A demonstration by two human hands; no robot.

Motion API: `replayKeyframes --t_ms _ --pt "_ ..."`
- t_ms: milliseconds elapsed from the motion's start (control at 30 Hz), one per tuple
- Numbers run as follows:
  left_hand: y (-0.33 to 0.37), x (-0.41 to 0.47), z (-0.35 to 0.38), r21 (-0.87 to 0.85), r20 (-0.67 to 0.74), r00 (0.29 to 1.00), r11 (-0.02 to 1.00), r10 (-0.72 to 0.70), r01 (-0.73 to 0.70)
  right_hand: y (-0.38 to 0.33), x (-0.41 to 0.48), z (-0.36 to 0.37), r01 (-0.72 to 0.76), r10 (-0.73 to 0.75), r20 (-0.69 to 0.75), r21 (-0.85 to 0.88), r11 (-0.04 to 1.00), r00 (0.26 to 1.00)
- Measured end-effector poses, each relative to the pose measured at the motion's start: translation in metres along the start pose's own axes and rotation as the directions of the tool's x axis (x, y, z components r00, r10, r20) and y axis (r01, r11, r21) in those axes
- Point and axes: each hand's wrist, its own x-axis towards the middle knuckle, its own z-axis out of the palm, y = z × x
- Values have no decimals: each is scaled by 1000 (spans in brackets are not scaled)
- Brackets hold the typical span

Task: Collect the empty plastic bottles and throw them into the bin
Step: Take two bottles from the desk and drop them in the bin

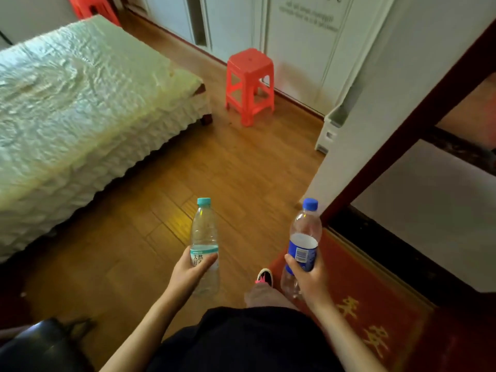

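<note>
Above the wooden floor [241,167]: two upright bottles.
Left hand [192,272]: fingers wrapped around teal-capped bottle [204,237].
Right hand [308,275]: fingers gripping blue-labelled bottle [303,245].
Red stool [251,84]: twelve o'clock.

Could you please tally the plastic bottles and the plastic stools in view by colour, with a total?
Bottle with teal cap, in the left hand: 1
Bottle with blue cap and blue label, in the right hand: 1
Red stools: 2, one by the white doors, one cut off at the top edge
Total: 4
</note>
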Motion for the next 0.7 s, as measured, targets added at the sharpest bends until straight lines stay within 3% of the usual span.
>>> replayKeyframes --t_ms 167,367,700 --pt "79 83 13 -24 -10 1000 999 29 -29 -53 100 6 46 -45 76 -6 999 996" --pt "130 183 20 -26 -27 1000 1000 -10 9 -79 191 28 0 2 84 -32 999 996" --pt "243 421 -13 55 34 999 998 13 -15 -153 394 116 -48 46 -52 -42 998 998"
